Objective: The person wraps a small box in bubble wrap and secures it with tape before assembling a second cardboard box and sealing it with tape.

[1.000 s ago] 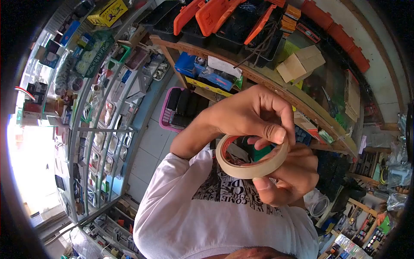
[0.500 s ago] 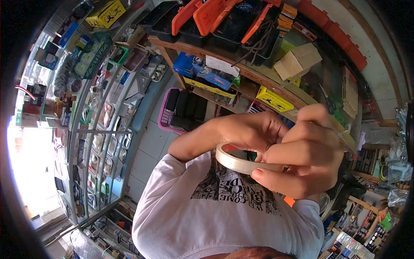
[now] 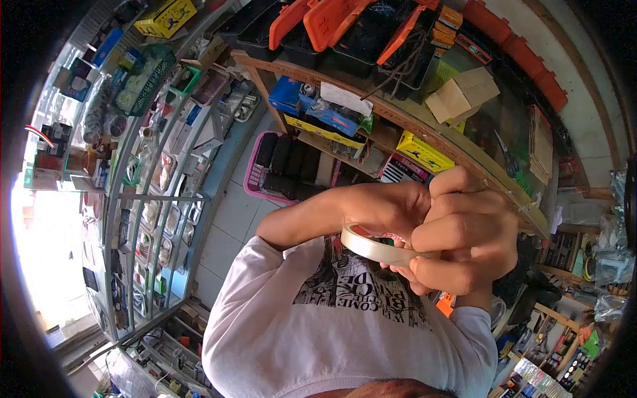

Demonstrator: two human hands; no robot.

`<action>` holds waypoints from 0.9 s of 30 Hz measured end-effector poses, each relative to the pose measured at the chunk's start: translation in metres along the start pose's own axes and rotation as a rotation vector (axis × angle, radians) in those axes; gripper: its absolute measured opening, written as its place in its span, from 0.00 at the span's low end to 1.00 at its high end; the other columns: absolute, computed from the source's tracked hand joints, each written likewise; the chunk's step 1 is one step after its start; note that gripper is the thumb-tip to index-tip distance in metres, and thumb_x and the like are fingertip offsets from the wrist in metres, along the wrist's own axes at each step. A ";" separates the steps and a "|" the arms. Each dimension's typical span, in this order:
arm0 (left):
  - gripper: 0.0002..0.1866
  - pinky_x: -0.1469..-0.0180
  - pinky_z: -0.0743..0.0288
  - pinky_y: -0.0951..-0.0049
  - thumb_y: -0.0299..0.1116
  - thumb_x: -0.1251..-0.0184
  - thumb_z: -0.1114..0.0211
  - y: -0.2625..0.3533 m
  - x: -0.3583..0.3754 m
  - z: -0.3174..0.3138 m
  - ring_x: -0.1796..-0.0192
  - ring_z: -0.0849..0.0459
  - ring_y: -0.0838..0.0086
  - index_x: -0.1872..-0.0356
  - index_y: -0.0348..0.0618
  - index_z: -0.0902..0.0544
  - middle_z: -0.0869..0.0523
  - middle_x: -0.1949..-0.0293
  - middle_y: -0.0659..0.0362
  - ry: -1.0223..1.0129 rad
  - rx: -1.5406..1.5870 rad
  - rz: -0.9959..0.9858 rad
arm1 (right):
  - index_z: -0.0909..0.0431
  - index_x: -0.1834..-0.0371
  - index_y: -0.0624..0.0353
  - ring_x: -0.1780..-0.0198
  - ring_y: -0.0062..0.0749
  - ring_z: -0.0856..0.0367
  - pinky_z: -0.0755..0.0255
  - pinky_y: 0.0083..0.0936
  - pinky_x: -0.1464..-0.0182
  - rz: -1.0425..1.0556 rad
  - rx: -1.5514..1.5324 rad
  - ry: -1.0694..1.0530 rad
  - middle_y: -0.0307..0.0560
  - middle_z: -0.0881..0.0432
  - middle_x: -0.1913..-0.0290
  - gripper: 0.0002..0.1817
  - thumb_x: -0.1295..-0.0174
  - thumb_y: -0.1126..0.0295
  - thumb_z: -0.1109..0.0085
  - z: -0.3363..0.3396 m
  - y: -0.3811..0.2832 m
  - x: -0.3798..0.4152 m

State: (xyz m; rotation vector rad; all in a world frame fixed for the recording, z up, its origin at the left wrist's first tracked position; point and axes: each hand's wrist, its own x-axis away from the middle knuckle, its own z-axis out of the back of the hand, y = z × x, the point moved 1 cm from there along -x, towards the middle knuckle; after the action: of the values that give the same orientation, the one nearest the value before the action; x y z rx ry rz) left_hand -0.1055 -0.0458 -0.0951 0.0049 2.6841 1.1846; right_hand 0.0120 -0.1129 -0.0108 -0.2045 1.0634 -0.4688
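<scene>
Adhesive tape roll is pinched in my right hand; my left hand hides its grip. No loose strip shows.

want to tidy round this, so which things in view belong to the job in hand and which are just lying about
In the job:
roll of tape
right hand, gripping it
left hand, close against it, fingertips partly hidden

Apparently just lying about:
cardboard box
orange lids
pink basket
</scene>
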 end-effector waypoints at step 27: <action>0.13 0.63 0.22 0.81 0.20 0.45 0.32 -0.017 -0.008 0.017 0.63 0.15 0.82 0.57 0.30 0.16 0.11 0.64 0.59 -0.080 0.126 0.106 | 0.20 0.66 0.50 0.78 0.21 0.28 0.40 0.27 0.70 0.033 -0.046 -0.034 0.36 0.20 0.69 0.15 0.53 0.69 0.21 0.005 0.005 0.010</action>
State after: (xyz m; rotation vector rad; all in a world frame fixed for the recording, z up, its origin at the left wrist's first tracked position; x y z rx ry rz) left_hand -0.0932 -0.0453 -0.1173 0.2123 2.7119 1.0189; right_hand 0.0217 -0.1131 -0.0184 -0.2351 1.0431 -0.4101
